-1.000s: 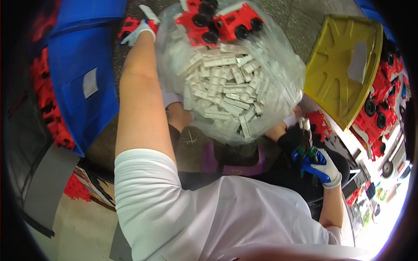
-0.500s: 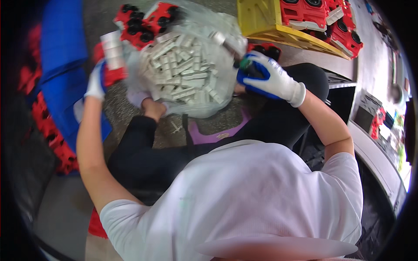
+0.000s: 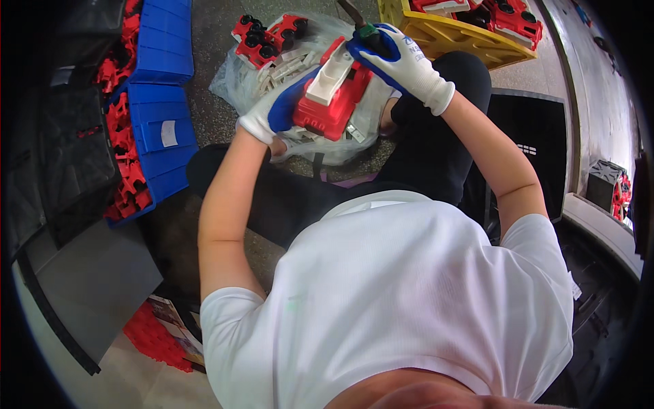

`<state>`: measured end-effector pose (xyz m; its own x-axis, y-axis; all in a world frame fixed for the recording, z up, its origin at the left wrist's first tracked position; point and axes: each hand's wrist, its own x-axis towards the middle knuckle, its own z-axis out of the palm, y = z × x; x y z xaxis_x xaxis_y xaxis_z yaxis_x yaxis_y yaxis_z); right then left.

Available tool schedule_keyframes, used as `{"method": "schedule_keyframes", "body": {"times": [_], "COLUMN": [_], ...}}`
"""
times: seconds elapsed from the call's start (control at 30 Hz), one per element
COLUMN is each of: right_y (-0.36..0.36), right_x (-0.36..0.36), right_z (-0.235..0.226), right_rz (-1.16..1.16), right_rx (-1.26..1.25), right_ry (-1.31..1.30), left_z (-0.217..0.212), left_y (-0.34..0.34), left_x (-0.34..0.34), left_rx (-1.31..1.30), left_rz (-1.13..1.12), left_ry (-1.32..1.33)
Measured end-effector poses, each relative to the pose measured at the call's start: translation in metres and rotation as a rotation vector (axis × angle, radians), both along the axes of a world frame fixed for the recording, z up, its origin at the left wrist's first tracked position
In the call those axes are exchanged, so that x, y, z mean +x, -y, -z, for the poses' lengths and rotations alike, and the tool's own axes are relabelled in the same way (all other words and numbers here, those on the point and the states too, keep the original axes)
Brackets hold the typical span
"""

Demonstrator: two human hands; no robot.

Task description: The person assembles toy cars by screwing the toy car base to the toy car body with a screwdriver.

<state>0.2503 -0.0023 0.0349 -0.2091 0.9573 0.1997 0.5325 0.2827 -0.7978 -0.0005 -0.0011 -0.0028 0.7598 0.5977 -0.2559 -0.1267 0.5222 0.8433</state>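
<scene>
In the head view, our gloved left hand [image 3: 278,112] is clamped on a red toy body [image 3: 330,112] topped by a white piece [image 3: 330,80], above the clear plastic bag [image 3: 231,87]. Our right hand [image 3: 405,67] grips a green-handled tool [image 3: 366,31] at the toy's far end.

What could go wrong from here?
The left hand holds the red toy truck over the plastic bag; if the grip loosens, it might fall. The right hand has the green-handled tool close to the truck, so a slip could mar it. Red vehicles at the bag's edge might shift if bumped.
</scene>
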Motion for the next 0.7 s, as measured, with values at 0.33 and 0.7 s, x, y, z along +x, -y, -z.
{"method": "schedule_keyframes", "body": {"times": [0.33, 0.7], "right_y": [0.032, 0.069], "right_x": [0.022, 0.021], "right_z": [-0.047, -0.046], "right_rz": [-0.306, -0.459], "right_rx": [-0.152, 0.200], "right_ry": [-0.101, 0.140], "left_z": [-0.020, -0.031], "left_y": [0.023, 0.077], "left_x": [-0.013, -0.001], "left_rx": [0.150, -0.227], "left_rz": [0.230, -0.073], "left_ry": [-0.160, 0.109]}}
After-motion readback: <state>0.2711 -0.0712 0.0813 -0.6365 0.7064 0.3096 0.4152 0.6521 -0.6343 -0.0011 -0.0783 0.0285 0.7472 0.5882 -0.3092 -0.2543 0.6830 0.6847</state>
